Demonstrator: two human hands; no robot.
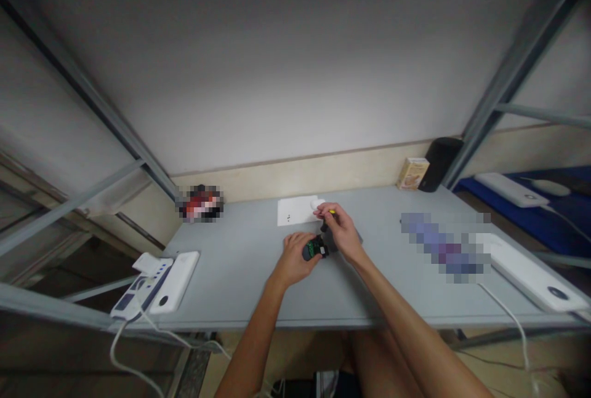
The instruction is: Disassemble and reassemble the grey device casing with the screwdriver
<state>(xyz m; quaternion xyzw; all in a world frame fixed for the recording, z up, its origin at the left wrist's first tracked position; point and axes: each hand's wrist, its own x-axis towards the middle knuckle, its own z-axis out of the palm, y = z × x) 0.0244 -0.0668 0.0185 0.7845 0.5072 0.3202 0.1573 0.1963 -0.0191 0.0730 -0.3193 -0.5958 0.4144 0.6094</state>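
My left hand (pixel 294 258) is closed around a small dark device with a bare green circuit board (pixel 313 248), steadying it on the desk. Over the device's right end, my right hand (pixel 342 229) grips a screwdriver (pixel 332 211) with a yellow part showing at the fingers; its tip is too small to make out. Behind both hands lies a white sheet of paper (pixel 295 208). Several tiny dark pieces (pixel 289 218), which look like screws, rest on it. A small white round object (pixel 316 204) sits by my right fingertips, partly hidden.
On the left stand a power strip (pixel 127 296) and a white oblong box (pixel 178 281). A yellow carton (pixel 413 173) and black speaker-like object (pixel 441 164) are at the back right. Another white oblong device (pixel 530 272) lies right. Metal posts frame the grey desk (pixel 231 269).
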